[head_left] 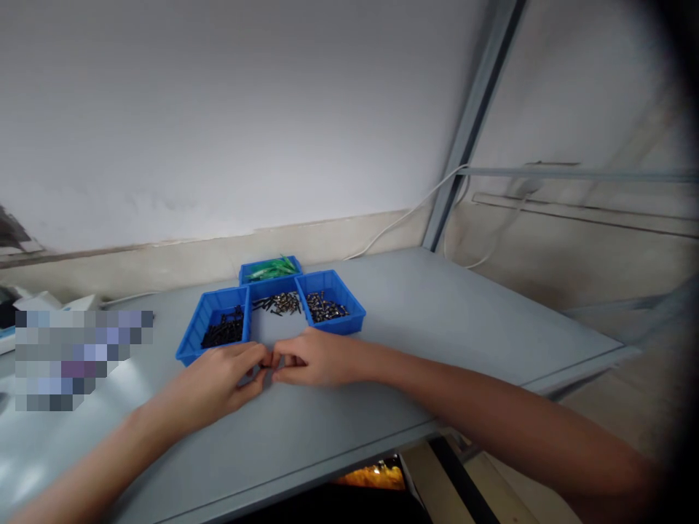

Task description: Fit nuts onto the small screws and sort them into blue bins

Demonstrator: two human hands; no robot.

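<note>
My left hand [226, 378] and my right hand [314, 356] meet fingertip to fingertip over the table, just in front of the blue bins. Both are closed in a pinch; whatever lies between the fingertips is too small to name. Beside my left hand is a blue bin [195, 327] with black screws [225, 329]. Behind my right hand stands another blue bin [352, 300] holding silvery and dark screws [325, 307]. Loose screws [281, 303] lie on the table between these bins. The rear blue bin [273, 285] contains green strips or packets [273, 269].
The grey table [426, 313] meets the wall at the back. A metal post [464, 131] rises at its rear right corner, with a white cable [382, 231] beside it. Blurred-out items [76, 360] lie at the left. Below the front edge is a cardboard box [437, 480].
</note>
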